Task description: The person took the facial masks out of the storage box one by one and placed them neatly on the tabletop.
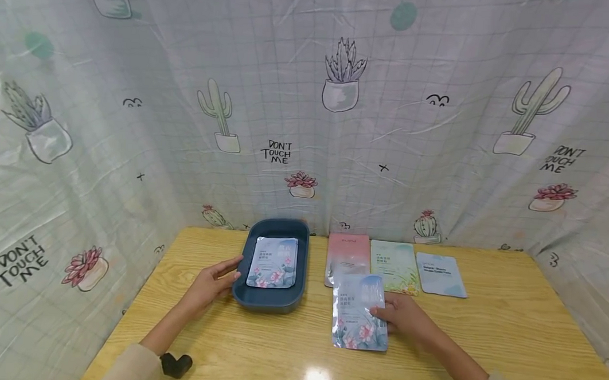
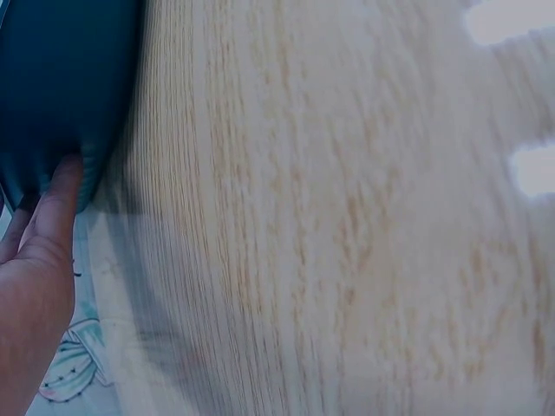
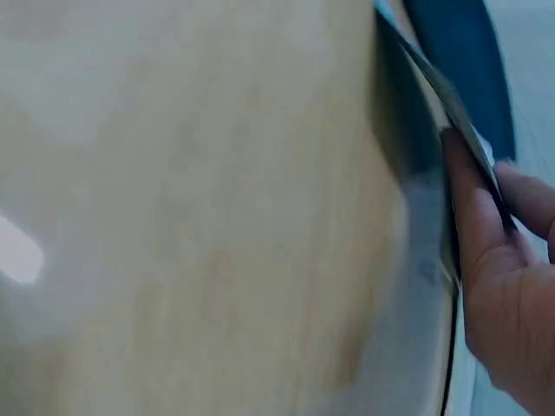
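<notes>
A blue tray (image 1: 269, 308) stands left of centre on the table, with a blue floral sachet (image 1: 273, 263) lying in it. My left hand (image 1: 213, 283) touches the tray's left side with fairly straight fingers; the left wrist view shows a digit against the tray's outer wall (image 2: 65, 78). Between thumb and fingers, my right hand (image 1: 406, 316) pinches the right edge of another blue floral sachet (image 1: 360, 313). This sachet is seen edge-on in the right wrist view (image 3: 455, 108), tilted above the table. It partly overlaps a pink sachet in the head view.
Behind the right hand, a pink sachet (image 1: 349, 252), a green sachet (image 1: 393, 263) and a smaller pale blue sachet (image 1: 441, 274) lie in a row on the wooden table (image 1: 514, 327). A cactus-print curtain (image 1: 377, 176) hangs along the table's back and sides.
</notes>
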`<action>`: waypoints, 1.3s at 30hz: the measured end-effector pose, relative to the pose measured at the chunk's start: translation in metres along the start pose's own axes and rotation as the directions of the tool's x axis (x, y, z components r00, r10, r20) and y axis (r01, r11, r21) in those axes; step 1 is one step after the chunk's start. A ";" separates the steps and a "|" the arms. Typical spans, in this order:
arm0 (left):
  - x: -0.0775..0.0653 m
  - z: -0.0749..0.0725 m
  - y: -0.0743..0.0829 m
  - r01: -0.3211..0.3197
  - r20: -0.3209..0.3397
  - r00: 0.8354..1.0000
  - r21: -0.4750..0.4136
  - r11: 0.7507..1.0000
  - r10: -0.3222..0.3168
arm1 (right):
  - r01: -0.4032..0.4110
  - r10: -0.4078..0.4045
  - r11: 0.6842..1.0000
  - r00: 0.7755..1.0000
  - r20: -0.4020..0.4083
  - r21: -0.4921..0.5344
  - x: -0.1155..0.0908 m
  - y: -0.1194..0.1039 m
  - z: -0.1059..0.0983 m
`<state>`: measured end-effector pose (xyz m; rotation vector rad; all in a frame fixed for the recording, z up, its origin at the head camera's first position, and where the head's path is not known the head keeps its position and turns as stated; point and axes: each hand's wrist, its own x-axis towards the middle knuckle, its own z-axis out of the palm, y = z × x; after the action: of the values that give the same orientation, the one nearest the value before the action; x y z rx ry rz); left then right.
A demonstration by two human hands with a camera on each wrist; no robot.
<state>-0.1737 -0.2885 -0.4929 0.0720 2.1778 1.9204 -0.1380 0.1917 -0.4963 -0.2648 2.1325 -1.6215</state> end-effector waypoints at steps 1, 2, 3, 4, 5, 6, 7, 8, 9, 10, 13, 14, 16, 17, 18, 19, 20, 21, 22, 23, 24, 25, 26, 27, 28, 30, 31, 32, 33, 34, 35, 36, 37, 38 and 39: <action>0.000 0.000 -0.001 0.002 -0.002 1.000 0.000 1.000 -0.002 | -0.007 0.007 1.000 1.000 -0.003 0.000 0.000 0.001 0.003; 0.000 0.000 -0.001 0.004 -0.004 1.000 -0.001 1.000 -0.004 | -0.018 0.017 1.000 1.000 -0.016 -0.017 -0.001 0.001 0.007; 0.000 0.000 -0.001 0.005 -0.005 1.000 -0.001 1.000 -0.005 | -0.028 0.027 0.999 0.999 -0.025 -0.034 -0.001 0.000 0.010; 0.000 0.000 -0.001 0.005 -0.005 1.000 0.002 1.000 -0.005 | -0.040 0.037 0.996 0.998 -0.041 -0.074 0.000 -0.001 0.013; 0.000 0.001 -0.001 0.005 -0.006 1.000 0.005 1.000 -0.005 | -0.052 0.044 0.990 0.997 -0.060 -0.131 0.001 -0.002 0.015; 0.000 0.001 -0.001 0.004 -0.008 1.000 0.007 1.000 -0.004 | -0.065 0.053 0.983 0.996 -0.073 -0.171 0.003 -0.004 0.018; 0.000 0.001 0.000 0.004 -0.008 1.000 0.010 1.000 -0.004 | -0.077 0.061 0.977 0.995 -0.084 -0.199 0.004 -0.005 0.020; -0.001 0.001 0.000 0.004 -0.009 1.000 0.014 1.000 -0.004 | -0.087 0.070 0.976 0.993 -0.091 -0.202 0.006 -0.006 0.021; -0.001 0.002 0.000 0.003 -0.009 1.000 0.016 1.000 -0.003 | -0.092 0.075 0.976 0.993 -0.092 -0.199 0.007 -0.007 0.023; 0.000 0.002 0.000 0.004 -0.009 1.000 0.016 1.000 -0.004 | -0.105 0.088 0.975 0.991 -0.097 -0.193 0.009 -0.007 0.025; -0.001 0.003 0.000 0.011 -0.002 1.000 0.000 1.000 -0.011 | -0.121 0.111 0.983 0.991 -0.080 -0.140 0.010 -0.008 0.030; -0.001 0.003 0.000 0.013 0.000 1.000 -0.003 1.000 -0.013 | -0.128 0.120 0.984 0.990 -0.070 -0.122 0.011 -0.009 0.031; -0.001 0.003 0.000 0.017 -0.002 1.000 -0.008 1.000 -0.017 | -0.145 0.142 0.986 0.989 -0.038 -0.082 0.010 -0.011 0.031; -0.001 0.003 0.000 0.017 -0.003 1.000 -0.006 1.000 -0.017 | -0.152 0.151 0.986 0.988 -0.018 -0.064 0.010 -0.011 0.029; -0.001 0.003 -0.001 0.016 -0.006 1.000 -0.003 1.000 -0.016 | -0.159 0.160 0.986 0.987 0.003 -0.043 0.009 -0.012 0.028; -0.001 0.003 -0.001 0.014 -0.009 1.000 0.002 1.000 -0.014 | -0.164 0.164 0.986 0.986 0.024 -0.020 0.009 -0.013 0.026; -0.001 0.002 -0.001 0.012 -0.011 1.000 0.008 1.000 -0.012 | -0.170 0.169 0.985 0.985 0.045 0.009 0.007 -0.014 0.024; -0.001 0.002 -0.001 0.011 -0.012 1.000 0.011 1.000 -0.010 | -0.174 0.171 0.984 0.983 0.063 0.033 0.006 -0.014 0.022; -0.001 0.002 -0.001 0.008 -0.011 1.000 0.015 1.000 -0.008 | -0.173 0.168 0.983 0.982 0.081 0.060 0.005 -0.015 0.020; -0.001 0.002 -0.001 0.004 -0.011 1.000 0.018 1.000 -0.004 | -0.170 0.163 0.983 0.983 0.088 0.071 0.004 -0.015 0.018; 0.000 0.002 -0.001 0.001 -0.011 1.000 0.022 1.000 -0.001 | -0.166 0.157 0.982 0.983 0.096 0.088 0.003 -0.015 0.017; 0.000 0.002 -0.001 -0.001 -0.011 1.000 0.024 1.000 0.001 | -0.160 0.150 0.982 0.984 0.100 0.100 0.002 -0.015 0.016; 0.000 0.001 -0.001 -0.003 -0.014 1.000 0.026 1.000 0.003 | -0.153 0.143 0.982 0.985 0.100 0.107 0.002 -0.014 0.015; 0.000 0.001 -0.002 -0.003 -0.017 1.000 0.027 1.000 0.004 | -0.148 0.137 0.982 0.986 0.098 0.113 0.001 -0.014 0.014; 0.000 0.001 -0.002 -0.003 -0.019 1.000 0.028 1.000 0.004 | -0.144 0.133 0.983 0.986 0.096 0.117 0.001 -0.013 0.014; 0.000 0.000 -0.002 -0.003 -0.021 1.000 0.030 1.000 0.004 | -0.143 0.133 0.982 0.987 0.085 0.122 0.000 -0.012 0.014; 0.000 0.000 -0.002 -0.003 -0.021 1.000 0.029 1.000 0.004 | -0.145 0.136 0.982 0.988 0.079 0.119 0.000 -0.012 0.014; 0.000 0.000 -0.002 -0.003 -0.019 1.000 0.028 1.000 0.004 | -0.148 0.140 0.982 0.987 0.073 0.114 0.000 -0.012 0.014; 0.000 0.000 -0.002 -0.003 -0.018 1.000 0.026 1.000 0.004 | -0.154 0.147 0.982 0.987 0.068 0.113 0.000 -0.011 0.015; -0.001 0.000 -0.003 -0.004 -0.015 1.000 0.024 1.000 0.004 | -0.162 0.155 0.980 0.986 0.065 0.114 0.000 -0.011 0.015; -0.001 0.000 -0.003 -0.004 -0.014 1.000 0.022 1.000 0.004 | -0.169 0.162 0.979 0.985 0.062 0.115 0.000 -0.011 0.015; -0.001 0.001 -0.002 -0.003 -0.012 1.000 0.024 1.000 0.004 | -0.173 0.168 0.979 0.984 0.060 0.110 0.000 -0.010 0.015; -0.001 0.001 -0.002 -0.002 -0.013 1.000 0.022 1.000 0.002 | -0.178 0.173 0.978 0.983 0.059 0.109 0.000 -0.010 0.016; -0.001 0.001 -0.002 0.000 -0.017 1.000 0.025 1.000 0.001 | -0.182 0.176 0.977 0.983 0.058 0.108 0.000 -0.010 0.016; -0.001 0.001 -0.002 0.000 -0.018 1.000 0.027 1.000 0.000 | -0.184 0.179 0.978 0.982 0.056 0.099 0.000 -0.010 0.016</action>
<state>-0.1723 -0.2880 -0.4947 0.0592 2.2158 1.8992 -0.1321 0.1752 -0.4902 -0.0721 1.9682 -1.5979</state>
